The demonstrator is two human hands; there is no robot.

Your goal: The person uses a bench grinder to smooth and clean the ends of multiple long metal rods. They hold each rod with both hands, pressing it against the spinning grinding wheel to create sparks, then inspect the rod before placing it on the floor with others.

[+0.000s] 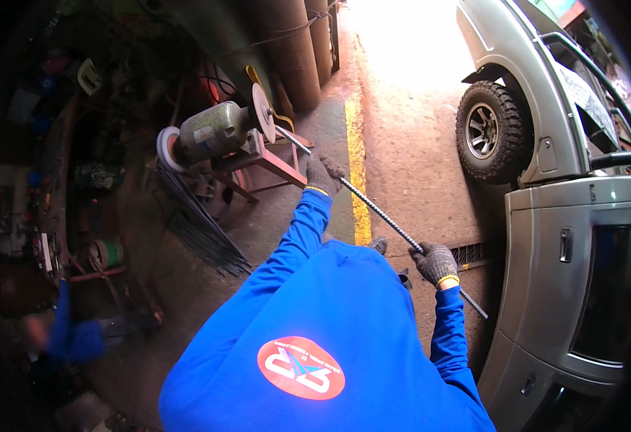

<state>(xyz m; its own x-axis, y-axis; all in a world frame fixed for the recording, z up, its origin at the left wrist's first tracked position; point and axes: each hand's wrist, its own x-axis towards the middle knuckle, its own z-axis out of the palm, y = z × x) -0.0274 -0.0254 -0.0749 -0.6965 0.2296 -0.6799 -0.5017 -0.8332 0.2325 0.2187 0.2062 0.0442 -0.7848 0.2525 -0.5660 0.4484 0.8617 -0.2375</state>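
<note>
A long ribbed steel bar [380,210] runs slantwise across the view, gripped in both my gloved hands. My left hand [322,176], in a dark grey glove with a yellow cuff edge, is closed round it near its far left end. Farther back along the bar, to the right, my right hand [436,265] is closed round it in a matching glove. The bar's far end meets or nearly meets the grinding wheel [263,113] of a grey-green bench grinder [218,131]; contact cannot be made out. The near end sticks out past my right hand.
The grinder sits on a reddish metal stand [279,164]. Below it lies a bundle of dark rods [204,227]. A silver vehicle [538,216] with a chunky tyre [489,132] stands at right. A yellow floor line [358,173] runs ahead. Another person [78,338] in blue is at lower left.
</note>
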